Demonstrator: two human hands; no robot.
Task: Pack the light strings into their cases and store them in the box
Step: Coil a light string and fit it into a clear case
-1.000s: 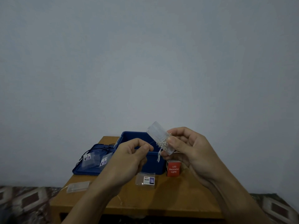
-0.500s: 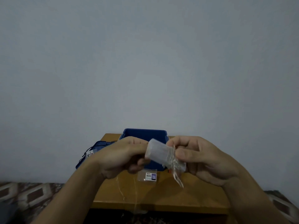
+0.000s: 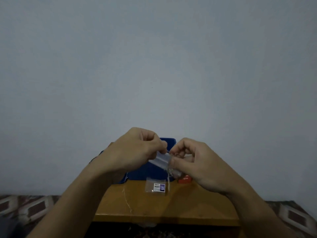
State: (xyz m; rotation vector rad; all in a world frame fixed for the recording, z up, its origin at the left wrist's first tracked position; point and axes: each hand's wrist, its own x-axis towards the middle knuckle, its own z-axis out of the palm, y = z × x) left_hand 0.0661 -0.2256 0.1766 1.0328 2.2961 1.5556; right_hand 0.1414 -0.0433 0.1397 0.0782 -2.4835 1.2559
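The clear case [image 3: 159, 160] is held in the air between both hands, above the bench [image 3: 171, 207] and in front of the blue box [image 3: 169, 143]. The left hand [image 3: 137, 152] has its fingers curled and pinches the case's 10 o'clock end. The right hand [image 3: 197, 163] is curled too, with its thumb pressed on the 4 o'clock end, where the fine light string [image 3: 169, 177] is bunched and a thin tail hangs toward 6 o'clock. The case looks light, thin-walled and slick, so it probably wants a pinch across its flat faces near the mouth, not a squeeze that could collapse it. The string looks like hair-thin wire: limp, springy, quick to snag or kink. It is likely best gathered into a loose coil and fed in by the bundle, never pulled by one strand. On the bench at 6 o'clock of the hands lies an empty labelled pouch [image 3: 155, 186], at 4 o'clock stands a red carton [image 3: 185, 179], and at 7 o'clock lies a loose wire [image 3: 127, 198].
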